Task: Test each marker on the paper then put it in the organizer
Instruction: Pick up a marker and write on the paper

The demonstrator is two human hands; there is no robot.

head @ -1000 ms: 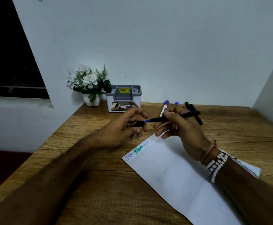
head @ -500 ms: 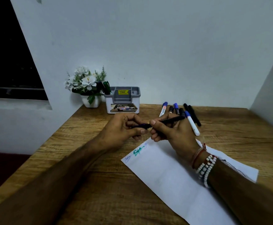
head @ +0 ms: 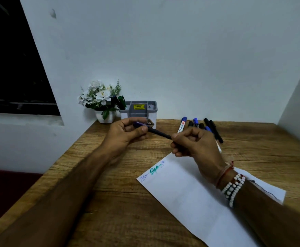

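A long white sheet of paper (head: 195, 198) is lying flat on the brown wooden bench (head: 110, 202), nearest to the person, with small blue and green scribbles (head: 153, 171) at its far corner. Above the bench, just past that corner, the two hands are holding one thin dark marker with a blue cap (head: 152, 130) between them. The left hand (head: 126, 135) is pinching the capped end in a tight finger-and-thumb grip, and the right hand (head: 197, 143) is curled closed around the other end. If both hands are pulling or pushing at once, the cap might pop and the marker could slip and drop on the bench or mark the paper in the wrong spot. Beyond the right hand, a bunch of blue and black markers (head: 204, 126) is waiting on the bench; a loose elbow could roll them. Farthest away, against the wall, the grey and white plastic organizer (head: 138, 108) is standing beside a little white pot of white flowers (head: 101, 102), with some dark markers poking up by its left side.
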